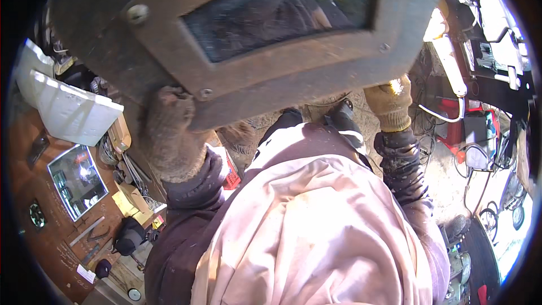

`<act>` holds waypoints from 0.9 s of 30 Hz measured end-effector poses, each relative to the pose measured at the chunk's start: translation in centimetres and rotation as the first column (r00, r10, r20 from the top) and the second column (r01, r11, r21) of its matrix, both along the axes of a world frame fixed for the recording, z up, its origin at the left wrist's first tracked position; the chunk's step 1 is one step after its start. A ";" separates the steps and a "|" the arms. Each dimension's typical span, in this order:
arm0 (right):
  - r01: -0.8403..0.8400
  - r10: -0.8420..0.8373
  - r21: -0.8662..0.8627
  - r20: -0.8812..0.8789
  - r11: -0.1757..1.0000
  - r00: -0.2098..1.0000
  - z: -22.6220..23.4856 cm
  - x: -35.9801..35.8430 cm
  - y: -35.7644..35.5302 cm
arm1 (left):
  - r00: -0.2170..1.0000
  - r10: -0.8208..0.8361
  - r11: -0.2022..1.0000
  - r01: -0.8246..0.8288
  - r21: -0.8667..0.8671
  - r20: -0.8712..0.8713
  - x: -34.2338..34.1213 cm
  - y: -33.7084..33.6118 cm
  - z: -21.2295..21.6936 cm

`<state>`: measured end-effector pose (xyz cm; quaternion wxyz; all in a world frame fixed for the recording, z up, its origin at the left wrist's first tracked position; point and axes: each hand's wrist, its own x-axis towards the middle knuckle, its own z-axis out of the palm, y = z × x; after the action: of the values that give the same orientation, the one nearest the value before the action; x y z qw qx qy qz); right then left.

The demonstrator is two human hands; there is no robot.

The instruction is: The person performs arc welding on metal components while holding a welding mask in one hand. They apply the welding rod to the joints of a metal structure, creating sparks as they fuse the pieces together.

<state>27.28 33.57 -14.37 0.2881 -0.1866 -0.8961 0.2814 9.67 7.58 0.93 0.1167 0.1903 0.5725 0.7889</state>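
A cluttered workshop spreads around, with a brown surface on the left bearing a glossy framed panel, and a red-and-grey machine on the floor at right. The brown shield with a dark window hangs across the far middle. The gloved left hand is curled around its near left edge; the right hand meets the near right edge, fingers partly hidden, closure unclear. This looks like two-handed handling; any shift probably calls for even support.
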 end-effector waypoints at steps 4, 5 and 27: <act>0.004 -0.001 0.237 -0.013 0.971 1.000 -0.3 0.3 0.0 | 1.000 -0.021 0.999 0.020 0.039 0.013 1.1 0.8 -0.6; 0.045 -0.044 0.156 -0.010 0.987 0.999 -0.5 0.6 -0.3 | 1.000 -0.021 0.999 0.020 0.039 0.014 1.2 1.0 -0.6; 0.078 -0.097 0.153 0.120 0.985 0.988 -5.8 2.6 0.6 | 0.859 -0.476 0.865 0.418 0.277 0.190 -1.4 -4.8 -3.3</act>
<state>29.92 34.17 -20.19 0.2555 -0.2215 -0.9220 0.1888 8.27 2.76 -2.39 0.3471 0.2288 0.3992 0.8172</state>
